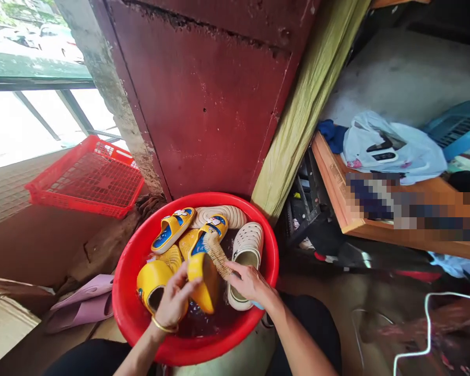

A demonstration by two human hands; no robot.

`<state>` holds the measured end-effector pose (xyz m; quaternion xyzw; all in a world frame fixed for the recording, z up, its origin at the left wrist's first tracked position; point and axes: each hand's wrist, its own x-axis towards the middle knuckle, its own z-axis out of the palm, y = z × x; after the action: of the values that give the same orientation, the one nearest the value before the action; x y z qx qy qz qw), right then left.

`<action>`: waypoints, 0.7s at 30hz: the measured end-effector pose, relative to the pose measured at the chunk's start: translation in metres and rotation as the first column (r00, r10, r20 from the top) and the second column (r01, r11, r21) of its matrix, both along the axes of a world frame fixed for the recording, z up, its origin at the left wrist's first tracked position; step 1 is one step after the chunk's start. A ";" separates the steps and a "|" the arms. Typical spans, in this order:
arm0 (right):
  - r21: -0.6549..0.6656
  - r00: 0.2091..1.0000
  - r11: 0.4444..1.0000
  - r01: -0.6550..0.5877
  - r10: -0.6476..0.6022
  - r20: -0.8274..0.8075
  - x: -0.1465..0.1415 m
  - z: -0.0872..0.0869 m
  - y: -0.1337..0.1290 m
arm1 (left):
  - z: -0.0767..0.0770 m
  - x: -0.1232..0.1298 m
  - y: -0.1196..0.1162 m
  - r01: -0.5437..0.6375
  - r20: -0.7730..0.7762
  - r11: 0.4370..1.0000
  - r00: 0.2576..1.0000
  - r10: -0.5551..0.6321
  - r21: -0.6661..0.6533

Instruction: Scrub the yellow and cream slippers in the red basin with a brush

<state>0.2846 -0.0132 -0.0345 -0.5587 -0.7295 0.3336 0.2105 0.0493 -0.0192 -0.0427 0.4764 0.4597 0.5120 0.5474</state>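
Note:
My left hand, with a bangle at its wrist, is closed on a yellow slipper, held tilted over the red basin. My right hand grips a scrubbing brush; its pale bristles point at the slipper, and a bit of blue shows below the palm. Dark water lies in the basin. Around my hands are a yellow clog, yellow slides with blue insoles, and a white clog. Another pale shoe lies sole up at the back.
A red plastic crate stands at the left, above pink slippers on the floor. Behind the basin rises a dark red door. At the right, a wooden tabletop bears a plastic bag. A white cable hangs lower right.

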 end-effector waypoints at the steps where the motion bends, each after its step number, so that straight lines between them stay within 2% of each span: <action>1: 0.007 0.999 0.999 0.039 -0.039 -0.031 -0.001 -0.004 0.002 | 0.002 -0.007 0.010 -0.100 0.163 0.990 0.980 0.115 -0.100; 2: 0.008 0.994 0.996 0.088 -0.088 -0.061 -0.003 -0.007 0.002 | 0.004 -0.014 0.020 -0.149 0.306 0.966 0.929 0.210 -0.211; 4: -0.017 0.977 0.984 0.175 -0.176 -0.123 -0.008 -0.013 0.000 | 0.008 -0.027 0.038 -0.205 0.470 0.900 0.796 0.381 -0.384; 7: -0.121 0.950 0.976 0.178 -0.203 -0.238 -0.020 -0.019 -0.007 | 0.008 -0.036 0.054 -0.277 0.539 0.823 0.645 0.542 -0.496; 9: -0.184 0.931 0.972 0.149 -0.201 -0.306 -0.030 -0.019 -0.011 | 0.006 -0.031 0.058 -0.291 0.556 0.798 0.592 0.584 -0.527; 12: -0.153 0.892 0.969 0.193 -0.238 -0.384 -0.043 -0.012 -0.011 | 0.001 -0.014 0.056 -0.197 0.571 0.786 0.588 0.574 -0.587; 14: -0.063 0.876 0.971 0.229 -0.234 -0.422 -0.046 -0.003 -0.008 | -0.001 -0.004 0.051 -0.087 0.572 0.782 0.633 0.521 -0.616; 16: 0.018 0.870 0.970 0.241 -0.208 -0.448 -0.046 0.007 -0.003 | -0.002 0.004 0.045 0.061 0.583 0.778 0.699 0.413 -0.625; 18: 0.047 0.862 0.965 0.257 -0.206 -0.463 -0.043 0.015 0.002 | -0.002 0.010 0.038 0.233 0.608 0.749 0.746 0.272 -0.620; 21: -0.028 0.780 0.952 0.305 -0.267 -0.566 -0.037 0.023 0.008 | -0.003 0.018 0.030 0.400 0.647 0.680 0.749 0.145 -0.615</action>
<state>0.2475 -0.0049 -0.0114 -0.5322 -0.5517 0.4238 0.4824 0.0676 0.0110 -0.0453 0.0461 0.3657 0.3775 0.8495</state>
